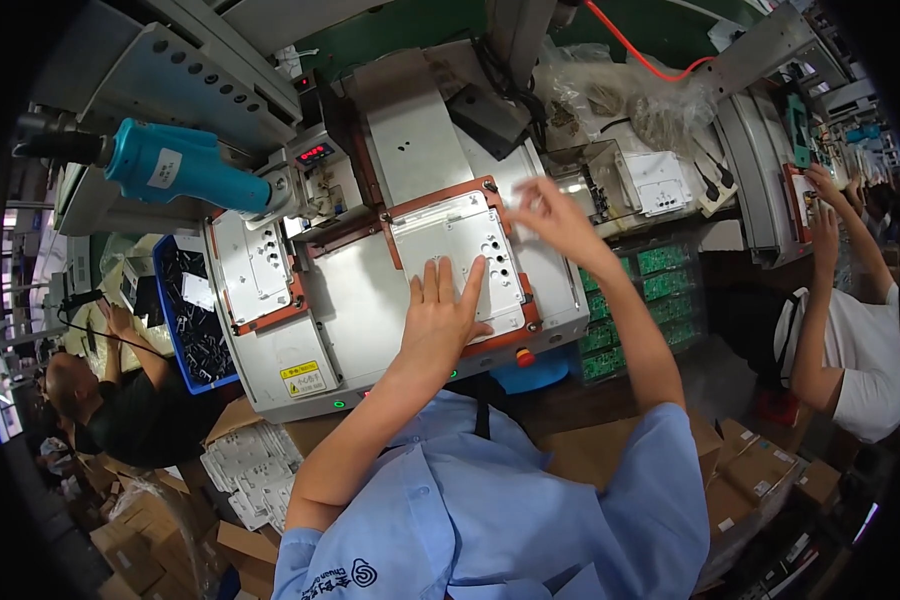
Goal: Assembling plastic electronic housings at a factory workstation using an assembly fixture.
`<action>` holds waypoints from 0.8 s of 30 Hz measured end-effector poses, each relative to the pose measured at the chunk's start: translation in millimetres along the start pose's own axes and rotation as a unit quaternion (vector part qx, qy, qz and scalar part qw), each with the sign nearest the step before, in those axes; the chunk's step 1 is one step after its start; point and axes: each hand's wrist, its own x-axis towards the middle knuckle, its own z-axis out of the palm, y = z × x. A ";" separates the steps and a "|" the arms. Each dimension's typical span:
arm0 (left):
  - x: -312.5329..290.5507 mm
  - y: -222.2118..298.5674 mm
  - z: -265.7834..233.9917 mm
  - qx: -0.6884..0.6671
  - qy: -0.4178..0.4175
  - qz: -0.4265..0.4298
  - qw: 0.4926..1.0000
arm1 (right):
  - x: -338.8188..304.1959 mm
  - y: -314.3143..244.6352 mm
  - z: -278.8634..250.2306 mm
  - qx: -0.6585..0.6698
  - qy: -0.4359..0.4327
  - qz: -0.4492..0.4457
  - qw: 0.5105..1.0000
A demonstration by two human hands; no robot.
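A silver metal plate (435,235) with several holes along its right side lies in a reddish-brown fixture (398,210) on the machine bed. My left hand (440,310) rests on the lower part of this plate, fingers spread and flat. By the fixture's upper right edge hovers my right hand (555,222), fingers curled in toward the thumb and slightly blurred. Whether something small is between those fingers cannot be made out. A second metal plate (250,265) sits in another reddish-brown fixture at the left, below a teal powered unit (175,165).
A blue bin (175,310) of black parts stands left. Green circuit boards (660,285) lie right of the machine, near a box of small parts (585,185). A red-and-yellow button (525,357) sits on the front edge. Co-workers sit on both sides; cartons (760,465) stand behind.
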 end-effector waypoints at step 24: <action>-14.4 4.7 13.9 -0.024 0.056 0.020 0.998 | -156.2 -3.1 101.5 0.052 0.333 0.009 0.942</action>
